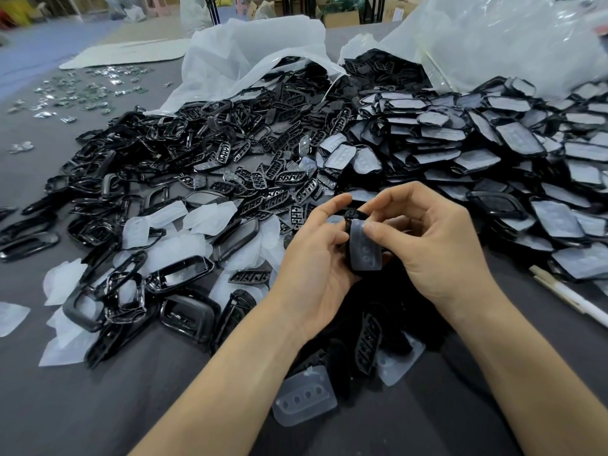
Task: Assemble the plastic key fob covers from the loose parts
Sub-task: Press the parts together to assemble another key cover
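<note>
Both hands meet over a grey table (98,406). The left hand (316,258) grips a black cover (348,225) from its left side. The right hand (437,245) pinches it, thumb pressing the clear pad (367,258) on its face. Black frames (131,153) and button inserts (269,179) lie heaped to the left, with loose pads (158,228) among them. Fitted covers (493,153) pile up on the right, in front of plastic bags (493,37). A white pen (572,297) lies near the right edge. Small shiny parts (82,90) are scattered far left.
</note>
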A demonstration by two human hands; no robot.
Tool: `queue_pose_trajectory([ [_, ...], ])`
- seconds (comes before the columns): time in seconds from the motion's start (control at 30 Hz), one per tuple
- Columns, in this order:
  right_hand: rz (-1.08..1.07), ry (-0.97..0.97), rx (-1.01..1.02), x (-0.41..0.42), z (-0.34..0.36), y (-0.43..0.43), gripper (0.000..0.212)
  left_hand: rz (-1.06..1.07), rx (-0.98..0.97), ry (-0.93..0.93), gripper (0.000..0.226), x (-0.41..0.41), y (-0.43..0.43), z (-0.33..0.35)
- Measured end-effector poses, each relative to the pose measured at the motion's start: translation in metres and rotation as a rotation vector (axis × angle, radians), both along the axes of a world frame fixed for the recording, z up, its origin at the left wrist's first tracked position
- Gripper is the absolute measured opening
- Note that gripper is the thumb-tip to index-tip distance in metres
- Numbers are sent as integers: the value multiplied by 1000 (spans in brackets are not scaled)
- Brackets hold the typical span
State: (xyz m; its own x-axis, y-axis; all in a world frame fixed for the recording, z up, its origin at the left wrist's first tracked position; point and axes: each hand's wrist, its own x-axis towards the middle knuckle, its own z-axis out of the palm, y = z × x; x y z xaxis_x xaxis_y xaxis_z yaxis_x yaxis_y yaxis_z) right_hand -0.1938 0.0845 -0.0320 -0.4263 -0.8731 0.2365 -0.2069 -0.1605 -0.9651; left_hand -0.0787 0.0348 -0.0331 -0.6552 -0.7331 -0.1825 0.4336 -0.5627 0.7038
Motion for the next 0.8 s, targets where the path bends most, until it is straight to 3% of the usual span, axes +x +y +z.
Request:
queue_pose_trajectory([
  [0.8,-114,69,5,4,-3,0,22,-23,-105,-69,44,0,2,1],
])
